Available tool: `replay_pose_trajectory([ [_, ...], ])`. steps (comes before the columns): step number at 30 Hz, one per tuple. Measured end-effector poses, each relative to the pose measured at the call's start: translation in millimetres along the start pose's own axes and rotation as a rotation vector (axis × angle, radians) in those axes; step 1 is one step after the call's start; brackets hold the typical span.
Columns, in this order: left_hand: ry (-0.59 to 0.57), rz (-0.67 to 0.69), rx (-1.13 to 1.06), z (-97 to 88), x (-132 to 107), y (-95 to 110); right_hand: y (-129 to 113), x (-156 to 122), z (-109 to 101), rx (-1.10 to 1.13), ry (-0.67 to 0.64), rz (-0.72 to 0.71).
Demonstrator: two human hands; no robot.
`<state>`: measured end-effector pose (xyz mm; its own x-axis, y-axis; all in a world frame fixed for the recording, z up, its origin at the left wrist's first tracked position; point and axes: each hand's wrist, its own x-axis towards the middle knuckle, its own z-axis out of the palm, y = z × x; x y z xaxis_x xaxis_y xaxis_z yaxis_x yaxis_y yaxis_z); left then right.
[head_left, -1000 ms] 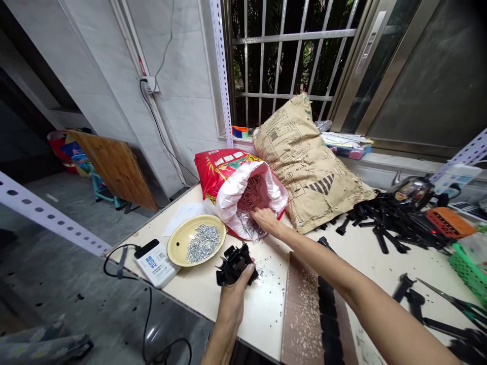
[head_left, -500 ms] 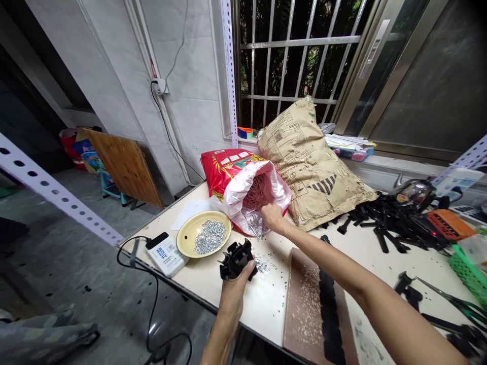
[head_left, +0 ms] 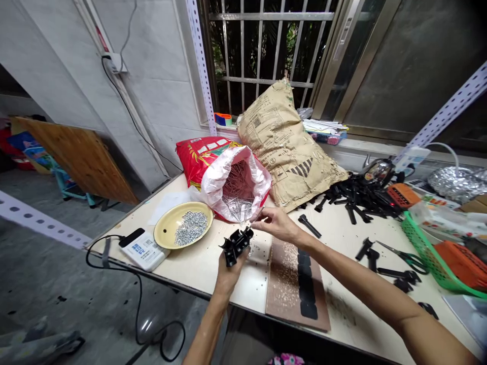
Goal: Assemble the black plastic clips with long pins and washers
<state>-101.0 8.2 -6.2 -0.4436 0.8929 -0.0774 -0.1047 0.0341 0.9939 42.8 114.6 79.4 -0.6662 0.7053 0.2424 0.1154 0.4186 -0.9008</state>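
My left hand [head_left: 227,276] is closed around a black plastic part [head_left: 236,245] with several rounded channels, held above the table's front edge. Just right of it is my right hand [head_left: 277,224], its thumb and fingertips drawn together close to the part's upper end. Whatever they pinch is too small to make out. Behind both hands lies a red and white sack [head_left: 213,175], its mouth facing me and full of long thin metal pins [head_left: 239,185]. To the left stands a yellow bowl [head_left: 162,230] with many small shiny metal pieces [head_left: 191,227].
A brown board [head_left: 279,304] carries a row of black pieces [head_left: 305,279] and pale bits. Behind leans a large paper sack [head_left: 281,147]. Black plastic parts [head_left: 357,195], scissors [head_left: 405,257] and a green basket [head_left: 422,253] are at right. A white device [head_left: 144,251] with a cable sits at left.
My right hand has come out of the sack's mouth and moved down to the black plastic part. My left hand still holds that part, now turned somewhat. The view has shifted right.
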Motion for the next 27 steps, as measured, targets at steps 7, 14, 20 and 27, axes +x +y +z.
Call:
replay_pose_trajectory([
  [7,-0.021,-0.019,0.052,1.2,-4,5,-2,-10,0,-0.199,-0.099,-0.13],
  [14,0.002,-0.057,0.028,-5.0,-11,9,46,-38,-62,-0.691,0.152,0.344],
  [20,0.025,-0.072,-0.09,-3.3,-9,8,104,-82,-110,-1.041,0.191,0.683],
  [27,0.134,-0.011,-0.249,-1.3,-8,23,81,-46,-81,-1.029,0.166,0.443],
])
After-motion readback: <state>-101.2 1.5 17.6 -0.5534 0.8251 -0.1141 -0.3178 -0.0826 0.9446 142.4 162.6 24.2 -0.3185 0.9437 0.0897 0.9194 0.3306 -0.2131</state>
